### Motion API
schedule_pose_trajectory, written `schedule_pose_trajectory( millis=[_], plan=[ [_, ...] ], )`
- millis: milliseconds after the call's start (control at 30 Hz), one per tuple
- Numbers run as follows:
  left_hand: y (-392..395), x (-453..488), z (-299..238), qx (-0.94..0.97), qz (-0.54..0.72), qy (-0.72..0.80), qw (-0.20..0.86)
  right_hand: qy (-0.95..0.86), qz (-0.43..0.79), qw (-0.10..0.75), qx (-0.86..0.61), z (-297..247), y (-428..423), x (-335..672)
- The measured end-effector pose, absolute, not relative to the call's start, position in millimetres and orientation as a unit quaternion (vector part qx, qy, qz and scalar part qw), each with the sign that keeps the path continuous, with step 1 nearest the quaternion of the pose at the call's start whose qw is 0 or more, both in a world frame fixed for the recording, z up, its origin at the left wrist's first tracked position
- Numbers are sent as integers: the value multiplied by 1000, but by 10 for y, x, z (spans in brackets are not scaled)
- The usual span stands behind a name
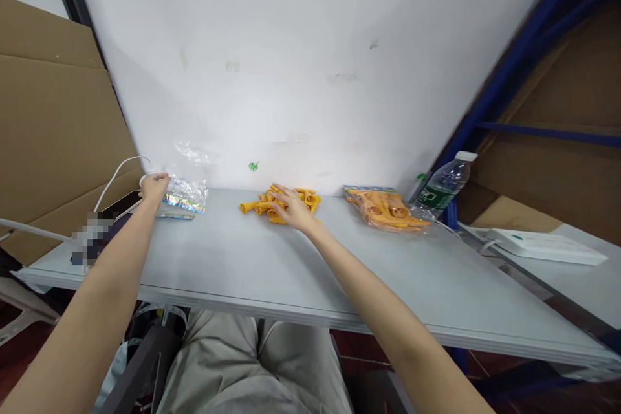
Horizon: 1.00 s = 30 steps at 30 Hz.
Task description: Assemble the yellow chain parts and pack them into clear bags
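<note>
My left hand (154,185) is at the left back of the table, its fingers closed at the edge of a clear plastic bag (194,186) with a shiny rainbow-coloured strip. What exactly lies between the fingertips is partly hidden. Another flat packet with a shiny strip (175,215) lies just in front of it. In the middle, my right hand (293,208) lies with spread fingers on a loose pile of small yellow plastic horns (264,205), covering part of it. Farther right sits a filled clear bag of the same yellow horns (388,210).
A water bottle (444,186) leans at the right back, near a white power strip (546,246). On the left are a cardboard box (53,110), a white cable (109,181) and a dark phone-like device (119,206). A white wall (310,77) closes off the grey table's (233,259) back.
</note>
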<state>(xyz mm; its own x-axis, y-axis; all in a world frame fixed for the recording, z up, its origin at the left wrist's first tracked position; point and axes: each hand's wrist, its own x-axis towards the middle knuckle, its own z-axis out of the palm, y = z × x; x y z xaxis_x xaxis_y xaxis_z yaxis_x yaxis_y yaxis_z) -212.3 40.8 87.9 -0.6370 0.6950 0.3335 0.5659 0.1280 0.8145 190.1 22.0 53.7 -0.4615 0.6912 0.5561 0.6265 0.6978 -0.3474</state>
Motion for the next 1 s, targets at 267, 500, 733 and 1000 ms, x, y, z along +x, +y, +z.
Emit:
schedule_pose_trajectory(
  millis=[267,500,733,1000],
  plan=[
    [341,-1910,274,465,249,849,20,-853,58,186,-484,279,220,1904],
    [349,-1740,111,562,210,799,-42,-835,37,159,-525,236,284,1828],
    [356,-1658,117,556,127,821,-9,-796,49,164,-580,168,418,1972],
    [335,-1583,128,554,145,818,-62,-581,145,555,-577,153,565,2407]
  ],
)
